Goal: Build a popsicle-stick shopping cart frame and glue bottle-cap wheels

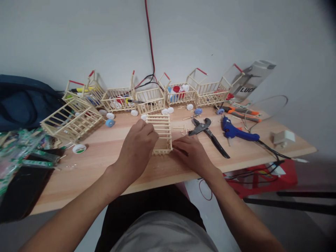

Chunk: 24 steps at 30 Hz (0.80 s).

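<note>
In front of me on the wooden table lies a small basket of thin wooden sticks (165,133), with parallel bars across it. My left hand (138,145) is closed over its left side with curled fingers and covers that edge. At the lower right corner, the fingers and thumb of my right hand (193,152) close together on the basket; the exact fingertip contact is partly hidden. Just beyond my right hand lie pliers with black handles (206,131). Small stick offcuts (183,130) are scattered between the basket and the pliers.
Several finished-looking stick carts (149,99) line the wall, some holding bottle caps (178,91). A blue glue gun (237,133), orange-handled pliers (243,112) and a white adapter (285,138) are at right. Plastic packets (19,157) and a dark blue bag (28,101) are at left.
</note>
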Tool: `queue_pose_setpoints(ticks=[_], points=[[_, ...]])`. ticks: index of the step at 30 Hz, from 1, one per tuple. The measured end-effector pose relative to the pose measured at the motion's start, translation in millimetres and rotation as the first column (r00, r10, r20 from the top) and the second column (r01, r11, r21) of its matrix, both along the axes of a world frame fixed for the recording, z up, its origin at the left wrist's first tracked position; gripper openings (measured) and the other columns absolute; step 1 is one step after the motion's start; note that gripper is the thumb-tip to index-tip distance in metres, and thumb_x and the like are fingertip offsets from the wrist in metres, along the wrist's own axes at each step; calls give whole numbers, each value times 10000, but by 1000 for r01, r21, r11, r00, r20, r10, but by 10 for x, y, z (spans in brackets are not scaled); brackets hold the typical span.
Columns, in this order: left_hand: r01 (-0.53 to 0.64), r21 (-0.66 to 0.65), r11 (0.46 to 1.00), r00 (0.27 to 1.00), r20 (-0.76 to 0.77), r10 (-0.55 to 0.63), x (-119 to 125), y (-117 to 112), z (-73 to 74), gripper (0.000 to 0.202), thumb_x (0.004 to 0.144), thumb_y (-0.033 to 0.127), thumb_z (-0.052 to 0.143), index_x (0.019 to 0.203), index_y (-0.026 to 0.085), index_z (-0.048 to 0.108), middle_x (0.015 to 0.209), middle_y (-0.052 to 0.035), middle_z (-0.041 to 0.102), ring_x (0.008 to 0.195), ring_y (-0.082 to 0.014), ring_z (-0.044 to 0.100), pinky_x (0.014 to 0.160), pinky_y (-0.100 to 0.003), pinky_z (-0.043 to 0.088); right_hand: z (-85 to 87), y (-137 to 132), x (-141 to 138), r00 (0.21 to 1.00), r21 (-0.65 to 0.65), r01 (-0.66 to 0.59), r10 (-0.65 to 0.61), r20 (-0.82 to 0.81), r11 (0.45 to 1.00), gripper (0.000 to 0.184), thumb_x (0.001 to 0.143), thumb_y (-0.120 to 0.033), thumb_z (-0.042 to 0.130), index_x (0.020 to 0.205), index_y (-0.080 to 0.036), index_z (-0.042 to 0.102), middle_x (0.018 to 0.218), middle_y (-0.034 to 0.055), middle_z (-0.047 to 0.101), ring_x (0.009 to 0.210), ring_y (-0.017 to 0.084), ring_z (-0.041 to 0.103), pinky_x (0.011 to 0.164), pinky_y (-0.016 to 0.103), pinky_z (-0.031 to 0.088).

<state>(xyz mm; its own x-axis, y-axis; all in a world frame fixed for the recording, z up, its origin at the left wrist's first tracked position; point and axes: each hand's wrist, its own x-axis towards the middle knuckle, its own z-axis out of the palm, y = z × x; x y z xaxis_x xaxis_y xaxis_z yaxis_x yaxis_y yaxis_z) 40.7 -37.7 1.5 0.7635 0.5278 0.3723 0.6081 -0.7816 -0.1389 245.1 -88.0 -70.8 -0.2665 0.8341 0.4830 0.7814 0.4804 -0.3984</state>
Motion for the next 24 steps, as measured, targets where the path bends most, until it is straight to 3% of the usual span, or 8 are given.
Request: queue_pose_setpoints(ticks=[11, 15, 19, 24], points=[[-22, 4, 1000, 998, -57, 22, 24, -6, 11, 244, 893, 99, 521, 696, 167, 649, 746, -76, 602, 773, -245, 479, 722, -396, 452, 16, -1, -2, 1000, -5, 16, -15, 22, 1000, 184, 943, -245, 574, 1025, -181, 726, 975, 79, 757, 901, 230, 653, 770, 382, 370], [23, -25, 999, 991, 129, -20, -23, -25, 73, 188, 894, 113, 544, 773, 175, 674, 772, -59, 645, 794, -232, 511, 730, -383, 461, 23, -3, 0, 1000, -25, 19, -18, 17, 1000, 193, 949, -254, 564, 1030, -190, 727, 980, 76, 758, 908, 227, 653, 777, 381, 379], [-15, -19, 1000, 951, 309, 20, -152, -30, 214, 120, 894, 167, 584, 810, 209, 658, 832, -31, 687, 839, -214, 566, 771, -379, 474, 34, -7, 0, 1000, -46, 25, -24, 10, 999, 191, 950, -257, 558, 1017, -205, 729, 992, 75, 757, 916, 230, 657, 786, 388, 383], [-70, -21, 997, 924, 376, 73, -346, 41, 303, 101, 904, 203, 575, 862, 260, 648, 884, 3, 707, 856, -198, 619, 769, -370, 486, 22, -10, 4, 1000, -25, 27, -27, 2, 999, 188, 946, -243, 557, 999, -206, 733, 970, 77, 759, 903, 232, 659, 784, 391, 391]])
